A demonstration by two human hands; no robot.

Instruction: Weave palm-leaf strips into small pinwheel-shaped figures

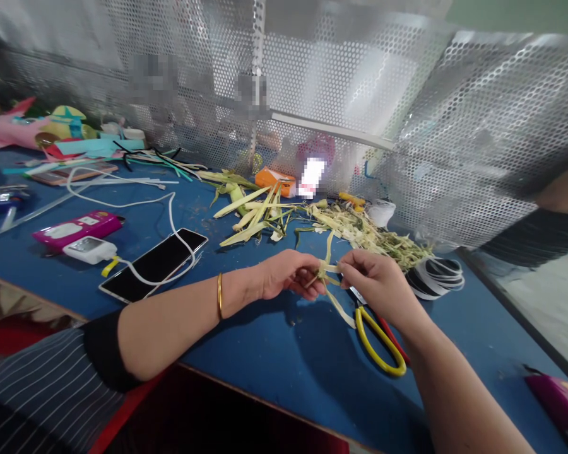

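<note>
Over the blue table, my left hand (299, 272) pinches the knotted middle of some pale corn husk strips (338, 307). Several strip ends stick out from it, upward, to the right and down. My right hand (370, 277) is closed on one strip end at the right, finger and thumb pressed together. Beneath my right hand lies a pair of scissors (381, 343) with one yellow and one red handle; its blades are partly hidden. Behind my hands are loose corn husks (260, 214) and a heap of shredded husk (373, 233).
At left, a dark phone (154, 265), a purple device (80, 230) and a white cable (173, 214) lie on the table. A coiled black-and-white band (435, 279) sits right of the heap. An orange box (275, 181) stands by the perforated metal screen (331, 75).
</note>
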